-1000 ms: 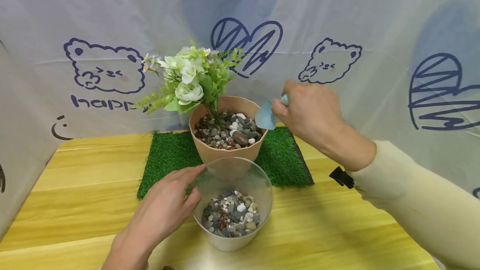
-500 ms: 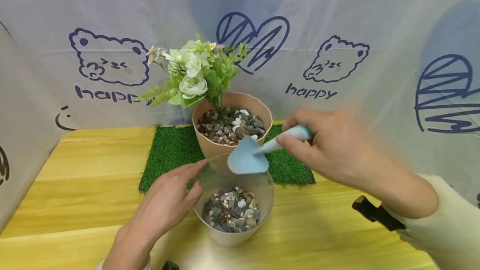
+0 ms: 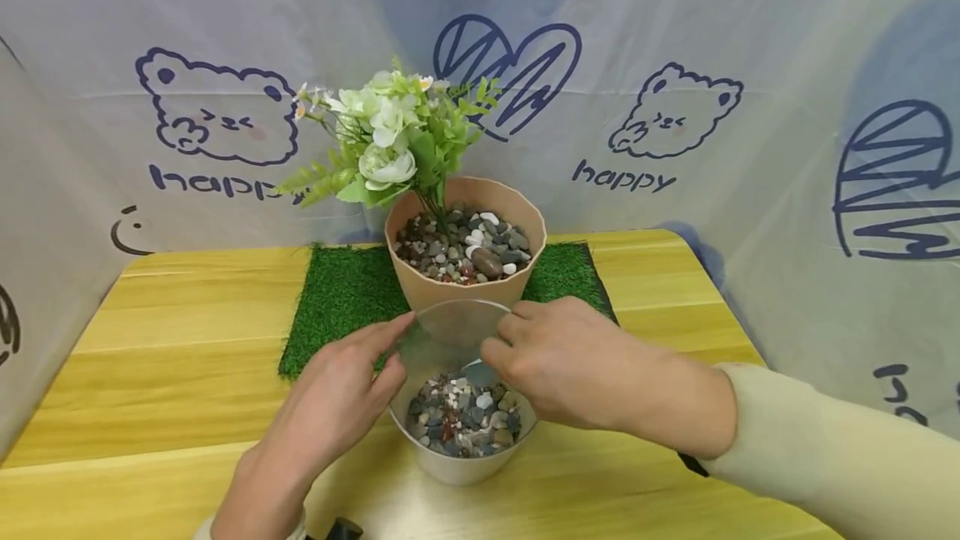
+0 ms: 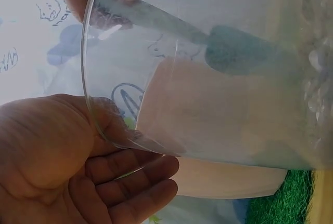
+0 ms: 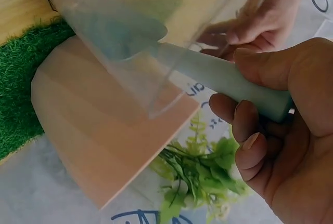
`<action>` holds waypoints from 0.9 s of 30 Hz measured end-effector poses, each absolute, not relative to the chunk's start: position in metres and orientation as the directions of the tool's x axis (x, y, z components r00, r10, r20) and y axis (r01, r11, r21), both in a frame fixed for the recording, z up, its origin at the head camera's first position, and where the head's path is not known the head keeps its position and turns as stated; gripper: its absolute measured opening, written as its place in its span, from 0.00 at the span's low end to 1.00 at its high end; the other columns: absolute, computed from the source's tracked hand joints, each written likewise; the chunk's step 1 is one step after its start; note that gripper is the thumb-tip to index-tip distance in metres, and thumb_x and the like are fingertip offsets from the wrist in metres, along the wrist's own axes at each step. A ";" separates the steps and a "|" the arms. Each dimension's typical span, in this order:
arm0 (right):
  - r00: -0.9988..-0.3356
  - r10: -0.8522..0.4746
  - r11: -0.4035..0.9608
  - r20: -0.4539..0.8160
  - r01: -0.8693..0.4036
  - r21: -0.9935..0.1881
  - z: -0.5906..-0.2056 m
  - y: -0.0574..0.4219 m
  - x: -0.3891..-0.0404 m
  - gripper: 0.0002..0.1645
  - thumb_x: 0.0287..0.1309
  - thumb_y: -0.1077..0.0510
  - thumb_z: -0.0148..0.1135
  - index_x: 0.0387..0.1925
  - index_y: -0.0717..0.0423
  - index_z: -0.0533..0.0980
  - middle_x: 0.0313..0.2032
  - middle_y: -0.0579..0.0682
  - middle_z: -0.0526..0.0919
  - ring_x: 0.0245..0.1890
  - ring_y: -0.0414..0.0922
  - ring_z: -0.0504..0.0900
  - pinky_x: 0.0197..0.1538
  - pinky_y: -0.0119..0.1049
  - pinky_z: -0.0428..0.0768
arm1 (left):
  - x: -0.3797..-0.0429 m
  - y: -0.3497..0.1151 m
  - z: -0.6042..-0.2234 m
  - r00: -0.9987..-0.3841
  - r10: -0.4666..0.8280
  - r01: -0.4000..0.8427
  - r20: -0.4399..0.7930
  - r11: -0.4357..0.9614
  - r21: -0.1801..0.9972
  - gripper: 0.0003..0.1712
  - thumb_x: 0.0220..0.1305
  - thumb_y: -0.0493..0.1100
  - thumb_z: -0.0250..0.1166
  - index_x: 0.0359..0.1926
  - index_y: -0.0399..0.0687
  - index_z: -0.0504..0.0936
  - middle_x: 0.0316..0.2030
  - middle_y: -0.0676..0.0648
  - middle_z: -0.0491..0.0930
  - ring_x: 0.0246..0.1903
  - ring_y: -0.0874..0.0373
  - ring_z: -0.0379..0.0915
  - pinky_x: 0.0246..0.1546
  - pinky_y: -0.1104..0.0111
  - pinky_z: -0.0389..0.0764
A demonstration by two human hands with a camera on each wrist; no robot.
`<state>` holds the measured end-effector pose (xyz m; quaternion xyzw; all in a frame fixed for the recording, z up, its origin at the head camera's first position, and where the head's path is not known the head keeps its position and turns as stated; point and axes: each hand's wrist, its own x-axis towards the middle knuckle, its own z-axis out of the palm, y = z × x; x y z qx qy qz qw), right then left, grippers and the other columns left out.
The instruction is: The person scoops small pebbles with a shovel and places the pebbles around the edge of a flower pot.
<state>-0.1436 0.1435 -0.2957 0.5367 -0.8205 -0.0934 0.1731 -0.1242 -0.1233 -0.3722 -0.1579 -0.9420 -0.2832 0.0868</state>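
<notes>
1. Your left hand (image 3: 330, 402) rested open-fingered against the clear cup (image 3: 457, 465), at the near edge of the grass mat (image 3: 330, 307).
2. Your right hand (image 3: 570, 361) gripped the blue scoop (image 5: 208, 70), blade down among the cup's pebbles (image 3: 461, 419).
3. The far pot (image 3: 465, 290) looked nearly full of stones; plenty remained in the cup.

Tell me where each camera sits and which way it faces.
Head: above the table, looking forward and down at cup and pot; both hands and a sleeve show.
Left wrist: beside the cup, looking through it; left hand shows.
Right wrist: below the right hand gripping the scoop.
All share cup and pot.
</notes>
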 end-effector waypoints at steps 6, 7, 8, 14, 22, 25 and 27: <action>-0.318 -0.931 0.363 0.181 -0.862 0.353 -0.304 0.140 -0.145 0.07 0.63 0.59 0.67 0.29 0.49 0.78 0.26 0.43 0.79 0.28 0.41 0.78 0.24 0.34 0.76 | -0.124 -0.123 -0.374 -0.931 0.245 0.356 0.272 0.778 0.517 0.28 0.74 0.40 0.58 0.73 0.51 0.77 0.66 0.45 0.82 0.56 0.46 0.85 0.53 0.50 0.86; -0.317 -0.931 0.362 0.182 -0.864 0.350 -0.305 0.140 -0.145 0.07 0.63 0.59 0.67 0.29 0.49 0.78 0.26 0.43 0.79 0.28 0.41 0.78 0.24 0.33 0.76 | -0.123 -0.123 -0.375 -0.930 0.245 0.356 0.273 0.778 0.518 0.28 0.74 0.40 0.58 0.73 0.51 0.77 0.66 0.45 0.82 0.56 0.46 0.85 0.53 0.50 0.86; -0.317 -0.931 0.362 0.180 -0.864 0.350 -0.306 0.140 -0.146 0.08 0.63 0.60 0.67 0.29 0.49 0.78 0.26 0.43 0.78 0.28 0.41 0.78 0.23 0.33 0.75 | -0.123 -0.123 -0.375 -0.930 0.244 0.357 0.274 0.777 0.519 0.28 0.74 0.40 0.58 0.73 0.51 0.77 0.66 0.45 0.82 0.57 0.45 0.85 0.54 0.50 0.86; -0.359 -0.927 0.375 0.109 -0.863 0.340 -0.305 0.136 -0.151 0.07 0.63 0.59 0.67 0.30 0.48 0.78 0.25 0.43 0.78 0.28 0.41 0.78 0.25 0.34 0.78 | -0.123 -0.123 -0.375 -0.932 0.240 0.352 0.271 0.776 0.524 0.28 0.74 0.40 0.58 0.73 0.52 0.77 0.66 0.45 0.82 0.58 0.44 0.84 0.55 0.49 0.85; -0.475 -0.877 0.444 -0.064 -0.856 0.266 -0.295 0.128 -0.161 0.06 0.62 0.54 0.69 0.33 0.49 0.80 0.28 0.43 0.81 0.30 0.42 0.82 0.30 0.38 0.84 | -0.122 -0.120 -0.375 -0.946 0.205 0.313 0.252 0.785 0.535 0.28 0.73 0.40 0.57 0.73 0.54 0.78 0.65 0.45 0.82 0.49 0.50 0.86 0.50 0.51 0.86; -0.497 -0.861 0.463 -0.108 -0.854 0.238 -0.293 0.126 -0.163 0.06 0.61 0.53 0.71 0.33 0.48 0.81 0.29 0.42 0.82 0.31 0.42 0.83 0.32 0.38 0.85 | -0.122 -0.119 -0.375 -0.951 0.187 0.294 0.245 0.793 0.534 0.29 0.73 0.40 0.57 0.73 0.55 0.78 0.65 0.45 0.83 0.45 0.52 0.85 0.46 0.53 0.86; -0.522 -0.842 0.492 -0.139 -0.847 0.199 -0.291 0.125 -0.166 0.06 0.63 0.52 0.71 0.36 0.48 0.82 0.29 0.42 0.84 0.32 0.43 0.84 0.34 0.39 0.86 | -0.122 -0.118 -0.374 -0.955 0.175 0.280 0.238 0.797 0.535 0.29 0.73 0.41 0.57 0.73 0.56 0.78 0.65 0.45 0.83 0.44 0.52 0.84 0.45 0.53 0.86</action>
